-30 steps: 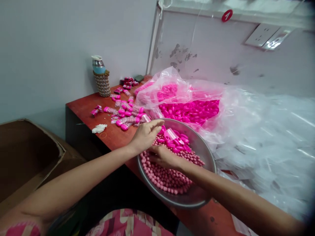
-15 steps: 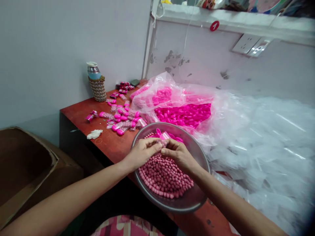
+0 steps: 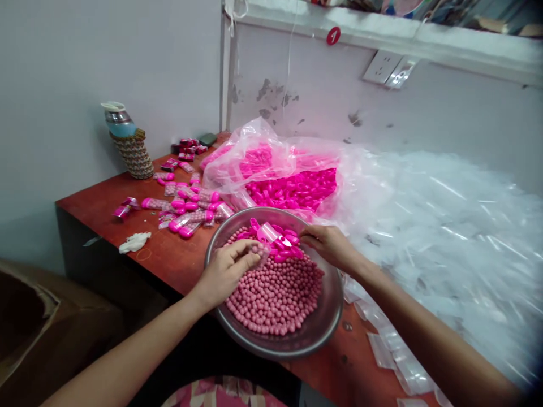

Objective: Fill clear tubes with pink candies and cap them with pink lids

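Observation:
A metal bowl (image 3: pixel 326 316) full of small pink balls (image 3: pixel 275 297) sits at the near edge of a red-brown table (image 3: pixel 97 198). My left hand (image 3: pixel 227 271) hovers over the balls, closed on a small clear tube filled with pink balls. My right hand (image 3: pixel 328 244) is at the bowl's far rim, fingers pinched together beside several bright pink caps (image 3: pixel 284 240) and an empty clear tube (image 3: pixel 269 232); what it holds is hidden.
An open plastic bag of pink caps (image 3: pixel 292 189) lies behind the bowl. Filled capped tubes (image 3: pixel 190 206) are scattered to the left. A bottle in a woven sleeve (image 3: pixel 127 141) stands near the wall. Clear plastic tubes (image 3: pixel 445 226) pile up at right. A cardboard box (image 3: pixel 38 328) is lower left.
My hands were together over the bowl half a second ago; they have separated. The right hand moved to the caps at the far rim, while the left kept the filled tube.

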Available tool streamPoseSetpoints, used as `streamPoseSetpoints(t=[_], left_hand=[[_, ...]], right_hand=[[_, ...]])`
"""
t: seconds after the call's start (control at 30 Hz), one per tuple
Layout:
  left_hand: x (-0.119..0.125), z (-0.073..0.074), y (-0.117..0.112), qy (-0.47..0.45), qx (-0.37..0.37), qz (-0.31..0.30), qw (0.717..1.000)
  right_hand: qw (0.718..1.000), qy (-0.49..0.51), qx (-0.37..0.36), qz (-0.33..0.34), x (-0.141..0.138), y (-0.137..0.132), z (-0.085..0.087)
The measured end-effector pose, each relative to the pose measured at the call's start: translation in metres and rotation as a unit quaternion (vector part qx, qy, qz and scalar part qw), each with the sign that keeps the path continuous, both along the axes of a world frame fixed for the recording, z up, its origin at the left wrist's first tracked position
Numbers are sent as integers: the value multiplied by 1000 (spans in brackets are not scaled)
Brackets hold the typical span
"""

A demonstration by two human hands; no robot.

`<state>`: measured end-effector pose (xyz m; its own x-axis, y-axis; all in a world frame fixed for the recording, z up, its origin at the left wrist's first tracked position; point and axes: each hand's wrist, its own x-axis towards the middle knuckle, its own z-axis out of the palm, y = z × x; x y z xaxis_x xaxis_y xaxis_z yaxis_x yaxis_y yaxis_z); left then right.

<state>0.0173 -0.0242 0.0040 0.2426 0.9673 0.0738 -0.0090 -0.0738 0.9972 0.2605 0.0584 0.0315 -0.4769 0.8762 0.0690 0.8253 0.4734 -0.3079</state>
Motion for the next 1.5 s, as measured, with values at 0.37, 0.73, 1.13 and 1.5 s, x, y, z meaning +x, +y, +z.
streamPoseSetpoints(t=[0.37,0.73,1.13,1.5], left_hand=[[1,-3,2,-116,-96,-4,989],[0,2,1,-190,-120,-5,974],[1,-4,-2,-186,-116,-14,976],[0,1,-7,86,77,-12,993]], right_hand=[[958,-283,0,-36,-22,-5,-33],[974,106,-178,94,-42,-42,6],[965,214,-139,65,-57,-59,-7],[967,192,23,168,-60,-59,18]])
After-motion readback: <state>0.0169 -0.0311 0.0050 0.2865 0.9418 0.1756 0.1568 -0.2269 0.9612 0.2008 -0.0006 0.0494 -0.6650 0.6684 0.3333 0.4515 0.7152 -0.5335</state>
